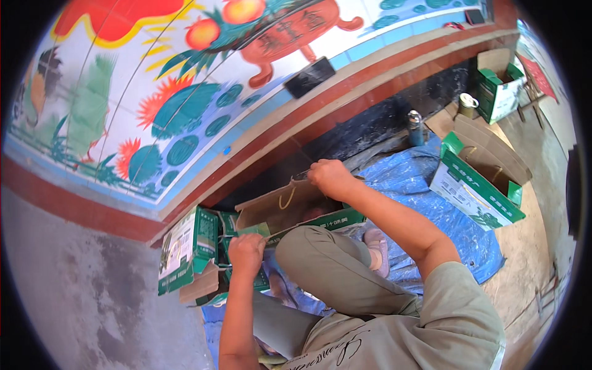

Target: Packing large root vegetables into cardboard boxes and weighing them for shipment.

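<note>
In front of my bent knee stands an open cardboard box (338,219), green on its outer side and brown inside. Its raised brown flap carries a yellow cord handle (287,197). My right hand (331,179) is closed on the upper edge of the box at its far right part. At the box's near left end, my left hand (246,253) is closed by a green end flap (259,229) and appears to grip it; its fingertips are partly hidden. Something dark reddish lies inside the box, too shadowed to name.
Green-and-white boxes (196,243) crowd the left side. On the right, an open green box (475,185) rests on a blue tarp (404,185). Beyond are a flask (415,128), a can (467,105) and another box (501,92). A phone (309,78) lies on the painted wall's ledge.
</note>
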Demonstrator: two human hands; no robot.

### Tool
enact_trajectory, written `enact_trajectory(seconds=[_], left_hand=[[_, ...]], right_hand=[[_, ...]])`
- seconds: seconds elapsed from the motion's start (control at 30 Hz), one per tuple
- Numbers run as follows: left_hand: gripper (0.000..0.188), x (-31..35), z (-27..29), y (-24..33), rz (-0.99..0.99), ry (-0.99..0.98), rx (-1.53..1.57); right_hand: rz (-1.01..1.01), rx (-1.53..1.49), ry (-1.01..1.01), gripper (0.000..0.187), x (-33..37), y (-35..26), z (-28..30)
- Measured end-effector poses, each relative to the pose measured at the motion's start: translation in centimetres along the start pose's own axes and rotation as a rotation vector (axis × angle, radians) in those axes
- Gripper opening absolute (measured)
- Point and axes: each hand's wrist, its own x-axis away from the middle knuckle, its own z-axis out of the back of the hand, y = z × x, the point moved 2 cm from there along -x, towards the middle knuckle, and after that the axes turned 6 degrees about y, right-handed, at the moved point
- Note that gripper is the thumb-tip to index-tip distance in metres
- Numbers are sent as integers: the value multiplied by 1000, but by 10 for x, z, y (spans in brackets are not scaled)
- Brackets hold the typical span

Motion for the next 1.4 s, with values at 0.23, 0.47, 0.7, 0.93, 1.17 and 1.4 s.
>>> enact_trajectory(seconds=[0.23,0.47,0.7,0.93,1.17,1.4], left_hand=[[16,-96,-12,78,-405,-101,203],[13,-121,-61,178,-700,-193,461],[9,-112,-85,219,-598,-274,692],[23,-102,-26,115,-54,129,586],[29,-15,-26,-20,532,282,600],[27,75,-63,-94,946,235,847]], right_hand=[[-363,148,44,4,71,63,98],[-579,356,-28,10,169,80,188],[-739,560,-94,4,262,96,196],[-782,507,-37,11,238,107,205],[-898,665,-20,30,280,152,237],[-1134,643,-472,22,294,174,236]])
